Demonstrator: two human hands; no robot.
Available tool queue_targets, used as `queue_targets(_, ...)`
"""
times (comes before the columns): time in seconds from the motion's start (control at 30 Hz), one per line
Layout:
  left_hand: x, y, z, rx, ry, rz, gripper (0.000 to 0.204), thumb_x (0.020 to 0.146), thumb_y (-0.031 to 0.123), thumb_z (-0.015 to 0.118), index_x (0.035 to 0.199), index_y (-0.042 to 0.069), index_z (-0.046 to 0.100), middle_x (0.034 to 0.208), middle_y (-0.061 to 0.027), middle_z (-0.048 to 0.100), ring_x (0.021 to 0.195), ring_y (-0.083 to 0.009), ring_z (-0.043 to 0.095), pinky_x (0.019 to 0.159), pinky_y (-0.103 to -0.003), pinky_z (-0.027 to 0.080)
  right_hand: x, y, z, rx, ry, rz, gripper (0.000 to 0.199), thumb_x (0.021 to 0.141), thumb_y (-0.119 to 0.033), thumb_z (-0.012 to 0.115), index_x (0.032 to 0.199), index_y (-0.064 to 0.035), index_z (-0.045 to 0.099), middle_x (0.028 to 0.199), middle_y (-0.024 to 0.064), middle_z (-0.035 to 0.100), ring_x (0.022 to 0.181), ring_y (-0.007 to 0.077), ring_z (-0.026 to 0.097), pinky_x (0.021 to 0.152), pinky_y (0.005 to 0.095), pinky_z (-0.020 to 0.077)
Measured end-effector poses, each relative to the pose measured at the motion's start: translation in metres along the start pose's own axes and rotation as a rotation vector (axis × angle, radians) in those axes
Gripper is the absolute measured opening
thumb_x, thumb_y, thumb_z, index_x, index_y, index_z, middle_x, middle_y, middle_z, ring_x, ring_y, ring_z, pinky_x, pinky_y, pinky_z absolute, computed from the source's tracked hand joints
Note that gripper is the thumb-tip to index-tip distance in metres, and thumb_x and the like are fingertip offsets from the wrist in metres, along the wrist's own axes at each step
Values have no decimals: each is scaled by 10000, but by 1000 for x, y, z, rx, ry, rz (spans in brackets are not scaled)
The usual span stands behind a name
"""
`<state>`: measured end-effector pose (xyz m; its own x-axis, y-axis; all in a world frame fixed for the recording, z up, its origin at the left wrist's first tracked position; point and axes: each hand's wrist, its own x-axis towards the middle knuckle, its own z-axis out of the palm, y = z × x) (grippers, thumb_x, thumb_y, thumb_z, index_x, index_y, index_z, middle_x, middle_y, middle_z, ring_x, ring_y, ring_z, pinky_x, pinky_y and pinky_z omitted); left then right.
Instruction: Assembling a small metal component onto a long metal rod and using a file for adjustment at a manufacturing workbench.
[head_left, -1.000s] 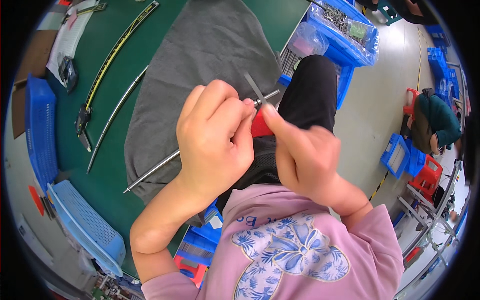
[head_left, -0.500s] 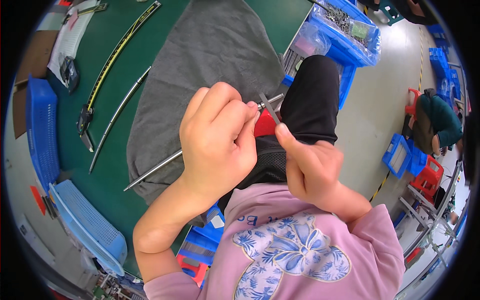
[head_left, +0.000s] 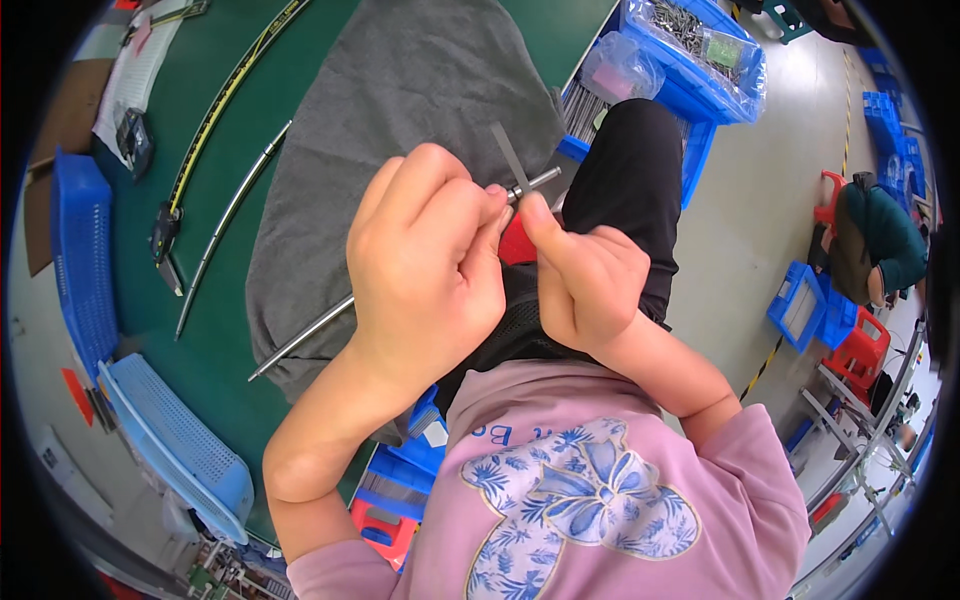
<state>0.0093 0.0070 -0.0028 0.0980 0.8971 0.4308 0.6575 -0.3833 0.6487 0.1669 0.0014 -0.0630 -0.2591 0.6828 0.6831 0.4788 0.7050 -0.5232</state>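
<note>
I see the left hand (head_left: 425, 265) closed around a long metal rod (head_left: 300, 335), held above the near edge of the grey cloth (head_left: 400, 90). The right hand (head_left: 585, 280) pinches a flat metal strip (head_left: 508, 155) at the rod's upper end, beside a red part (head_left: 515, 243) between both hands
</note>
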Motion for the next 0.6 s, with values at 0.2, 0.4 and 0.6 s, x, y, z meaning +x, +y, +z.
queue_targets(0.2, 0, 1, 2, -2, -13, -3, 166, 674, -77, 695, 702, 12, 558, 730, -83, 505, 643, -272, 505, 554, -370, 403, -3, 1, -3, -26, -35, -19, 522, 598, 38, 595, 1110, 9, 691, 530, 5, 435, 405, 147, 429, 418, 286, 346)
queue_targets(0.4, 0, 0, 2, -30, 6, -25, 168, 674, -76, 692, 698, 8, 548, 724, -86, 496, 634, -276, 497, 548, -371, 399, -25, 3, -4, -11, -45, -1, 497, 607, 64, 604, 1097, 37, 683, 508, 1, 400, 385, 139, 399, 406, 282, 339)
queue_targets(0.6, 0, 1, 0, 6, 9, 4, 168, 670, -69, 692, 698, 9, 545, 727, -87, 493, 637, -279, 495, 548, -373, 400, 1, 4, 7, 25, 18, -22, 548, 593, 79, 570, 1130, 38, 673, 513, 5, 390, 389, 134, 383, 403, 280, 322)
